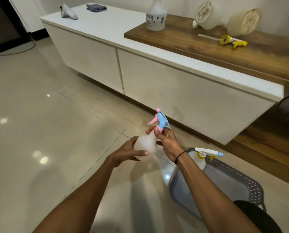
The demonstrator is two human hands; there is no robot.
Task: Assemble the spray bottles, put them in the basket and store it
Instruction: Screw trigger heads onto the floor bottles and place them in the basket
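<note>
I hold a white translucent spray bottle (pixel 146 145) over the floor. My left hand (pixel 129 153) cups its round body. My right hand (pixel 167 140) grips the pink collar under its blue and pink spray head (pixel 162 120). A grey perforated basket (pixel 251 184) stands on the floor at lower right, and a bottle with a white, yellow and blue spray head (pixel 201 156) stands inside it. On the cabinet a clear headless bottle (pixel 156 15) stands upright, two cream bottles (pixel 227 18) lie on their sides, and a loose yellow spray head (pixel 231 40) with its tube lies near them.
The long white cabinet (pixel 157 76) with a wooden top section (pixel 190 44) runs across the view. A folded grey cloth (pixel 96 7) and a grey object (pixel 68 12) lie on its far left end. Glossy floor tiles (pixel 39 123) spread to the left.
</note>
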